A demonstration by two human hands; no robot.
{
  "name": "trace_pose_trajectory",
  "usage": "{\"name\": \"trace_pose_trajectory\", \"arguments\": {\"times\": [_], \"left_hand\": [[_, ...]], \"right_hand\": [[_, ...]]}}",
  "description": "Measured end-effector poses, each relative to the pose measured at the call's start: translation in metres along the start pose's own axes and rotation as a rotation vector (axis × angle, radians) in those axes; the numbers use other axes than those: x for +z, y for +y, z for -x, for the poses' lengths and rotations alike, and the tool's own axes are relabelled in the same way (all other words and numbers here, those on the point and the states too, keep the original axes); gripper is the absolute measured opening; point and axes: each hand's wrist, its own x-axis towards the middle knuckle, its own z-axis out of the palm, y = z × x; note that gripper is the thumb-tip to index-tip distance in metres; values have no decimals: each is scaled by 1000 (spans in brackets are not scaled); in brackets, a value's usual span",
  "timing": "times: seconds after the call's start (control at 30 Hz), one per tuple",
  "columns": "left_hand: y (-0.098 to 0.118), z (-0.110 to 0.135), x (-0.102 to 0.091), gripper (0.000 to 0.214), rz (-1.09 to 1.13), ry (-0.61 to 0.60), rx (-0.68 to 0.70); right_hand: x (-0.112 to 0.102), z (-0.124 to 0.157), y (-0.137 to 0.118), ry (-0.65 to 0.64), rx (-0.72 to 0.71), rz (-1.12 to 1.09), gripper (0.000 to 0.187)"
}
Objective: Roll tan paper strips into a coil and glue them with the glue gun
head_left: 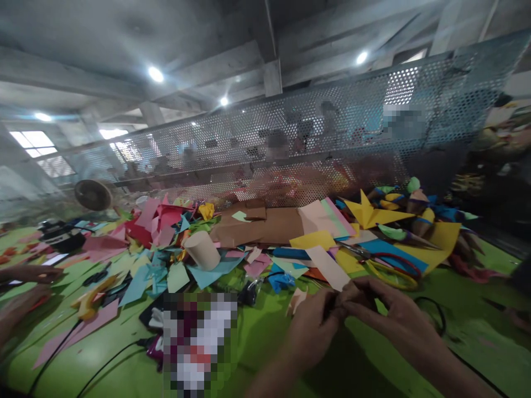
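Observation:
My left hand (313,326) and my right hand (384,309) meet low in the middle of the view, above the green tabletop (265,337). Both have their fingers pinched together at one spot. Whatever sits between the fingertips is too small and hidden to name. Just beyond them lies a pale pink paper strip (328,267) and red and yellow scissors (390,268).
Coloured paper scraps (157,271), a cardboard tube (202,250), brown paper (265,226) and a yellow folded star (369,213) cover the table. Another person's hands (25,282) rest at the left edge. A perforated metal screen (315,132) stands behind. Black cables (103,359) run along the near side.

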Motion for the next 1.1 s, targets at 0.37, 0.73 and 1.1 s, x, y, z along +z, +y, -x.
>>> {"name": "trace_pose_trajectory", "arguments": {"times": [0.37, 0.73, 1.1], "left_hand": [[-4, -1, 2, 28, 147, -4, 30], [-9, -3, 0, 25, 196, 27, 33], [-2, 1, -9, 40, 442, -140, 4]], "right_hand": [[0, 0, -2, -26, -13, -51, 23], [3, -3, 12, -35, 27, -64, 36], [8, 2, 19, -2, -263, 145, 21]]}}
